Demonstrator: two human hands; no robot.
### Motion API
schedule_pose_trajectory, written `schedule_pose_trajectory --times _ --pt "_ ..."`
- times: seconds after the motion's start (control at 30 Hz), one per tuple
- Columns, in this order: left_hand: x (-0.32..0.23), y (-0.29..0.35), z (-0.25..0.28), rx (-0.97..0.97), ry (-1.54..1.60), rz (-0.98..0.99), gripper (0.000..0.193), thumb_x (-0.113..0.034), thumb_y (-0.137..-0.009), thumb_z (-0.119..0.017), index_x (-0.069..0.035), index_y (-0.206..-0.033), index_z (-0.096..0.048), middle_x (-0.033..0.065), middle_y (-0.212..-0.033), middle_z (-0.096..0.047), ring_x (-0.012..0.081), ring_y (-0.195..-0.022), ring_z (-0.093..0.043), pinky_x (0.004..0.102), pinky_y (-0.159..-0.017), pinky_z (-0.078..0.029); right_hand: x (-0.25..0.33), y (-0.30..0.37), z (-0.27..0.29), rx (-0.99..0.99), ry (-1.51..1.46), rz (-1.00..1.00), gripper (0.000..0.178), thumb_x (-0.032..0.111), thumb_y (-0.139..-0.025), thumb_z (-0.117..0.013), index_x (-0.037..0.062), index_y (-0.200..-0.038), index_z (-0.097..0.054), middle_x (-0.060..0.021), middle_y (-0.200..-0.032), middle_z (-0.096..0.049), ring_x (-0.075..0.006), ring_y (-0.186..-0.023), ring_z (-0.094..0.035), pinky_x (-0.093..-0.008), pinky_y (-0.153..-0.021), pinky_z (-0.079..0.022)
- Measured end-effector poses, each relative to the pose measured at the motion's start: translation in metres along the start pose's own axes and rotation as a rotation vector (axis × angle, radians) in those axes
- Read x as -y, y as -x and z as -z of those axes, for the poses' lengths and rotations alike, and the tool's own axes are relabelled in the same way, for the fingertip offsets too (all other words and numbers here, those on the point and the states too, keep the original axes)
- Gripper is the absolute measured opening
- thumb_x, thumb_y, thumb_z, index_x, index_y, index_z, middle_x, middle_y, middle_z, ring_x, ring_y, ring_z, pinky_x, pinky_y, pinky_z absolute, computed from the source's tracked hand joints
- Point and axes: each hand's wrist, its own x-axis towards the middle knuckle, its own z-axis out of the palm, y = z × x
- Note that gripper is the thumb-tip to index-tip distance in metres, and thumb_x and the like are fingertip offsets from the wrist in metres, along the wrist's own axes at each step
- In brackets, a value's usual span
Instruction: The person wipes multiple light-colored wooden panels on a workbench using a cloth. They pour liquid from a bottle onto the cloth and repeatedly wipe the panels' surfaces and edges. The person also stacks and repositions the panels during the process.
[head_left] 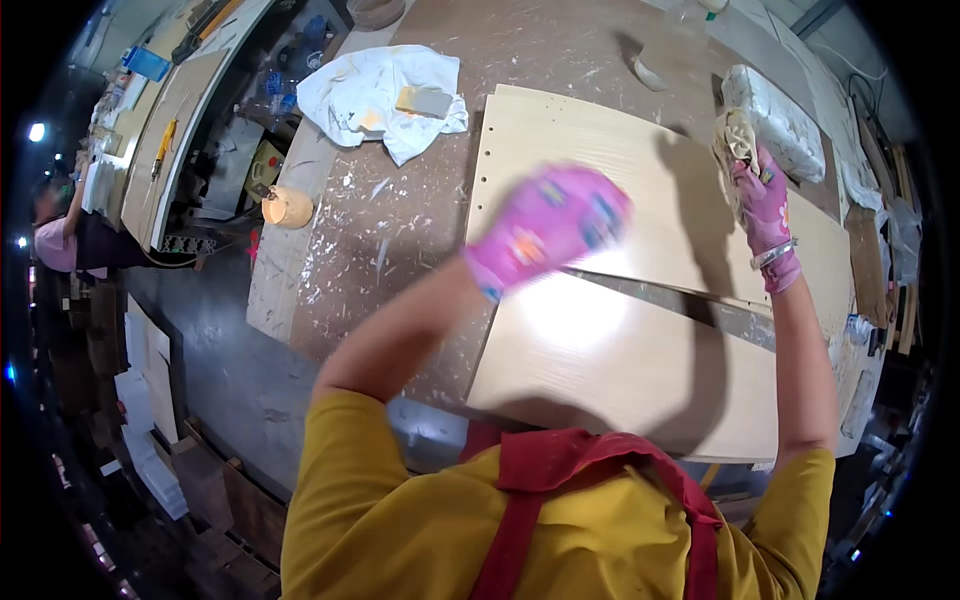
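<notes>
My left hand (552, 222), in a pink patterned glove, is smeared by motion above two pale wood-grain boards; its fingers cannot be made out. The far board (585, 140) has a row of small dark holes along its left end. Closer to me lies the near board (620, 365), with a bright glare on it. At the right, my right hand (766, 205), gloved alike and with a band at the wrist, grips a crumpled beige cloth (738, 140). This cloth is beside a white, plastic-wrapped block (775, 120).
The worktable (370, 235) is brown and spotted with white. On its left stand an orange-stained cup (287, 207) and a white rag (375, 85) bearing a sponge-like block (424, 101). Another person (65, 240) is at a bench far left, near a yellow cutter (164, 147).
</notes>
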Motion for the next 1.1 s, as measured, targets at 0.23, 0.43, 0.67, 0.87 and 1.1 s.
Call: schedule_pose_trajectory --times 0.23,0.43,0.67,0.87,1.1 --pt "-0.023 0.006 -0.107 -0.015 0.656 0.126 0.043 -0.025 -0.093 -0.042 -0.009 -0.134 -0.040 0.0110 -0.139 -0.043 0.0244 -0.130 -0.041 0.0390 -0.110 -0.029 0.128 -0.084 -0.082 0.308 -0.080 0.585 0.044 0.017 -0.075 -0.066 0.0073 -0.117 -0.055 -0.0148 -0.110 -0.056 -0.0347 -0.102 -0.055 -0.0436 -0.089 -0.047" --pt "-0.032 0.003 -0.088 0.188 -0.321 -0.003 0.041 -0.016 -0.091 -0.042 -0.006 -0.132 -0.043 0.0131 -0.135 -0.047 0.0241 -0.126 -0.044 0.0375 -0.108 -0.034 0.097 -0.164 -0.091 0.066 0.031 0.146 0.026 0.015 -0.080 -0.063 0.0070 -0.104 -0.058 -0.0166 -0.102 -0.058 -0.0353 -0.089 -0.061 -0.0432 -0.078 -0.051" --pt "-0.037 -0.002 -0.086 -0.054 -0.586 -0.148 0.033 -0.020 -0.088 -0.053 -0.003 -0.115 -0.056 0.0150 -0.116 -0.058 0.0320 -0.107 -0.055 0.0413 -0.096 -0.043 0.109 -0.168 -0.095 0.011 0.034 0.179 0.020 0.018 -0.083 -0.061 0.0084 -0.100 -0.059 -0.0146 -0.099 -0.061 -0.0325 -0.094 -0.062 -0.0433 -0.080 -0.052" --pt "-0.044 0.001 -0.081 -0.094 0.113 -0.011 0.041 -0.013 -0.087 -0.055 -0.005 -0.127 -0.051 0.0140 -0.126 -0.057 0.0266 -0.121 -0.051 0.0368 -0.103 -0.041 0.125 -0.134 -0.110 -0.027 -0.155 0.334 0.036 0.012 -0.077 -0.060 0.0139 -0.114 -0.061 -0.0154 -0.103 -0.062 -0.0336 -0.097 -0.062 -0.0452 -0.080 -0.051" --pt "-0.051 -0.017 -0.076 0.218 -0.622 -0.219 0.051 -0.025 -0.091 -0.052 -0.008 -0.139 -0.046 0.0113 -0.141 -0.047 0.0243 -0.134 -0.039 0.0412 -0.111 -0.028 0.085 -0.133 -0.081 0.022 0.059 -0.021 0.022 0.006 -0.077 -0.055 0.0061 -0.097 -0.063 -0.0178 -0.095 -0.065 -0.0342 -0.089 -0.065 -0.0438 -0.075 -0.054"
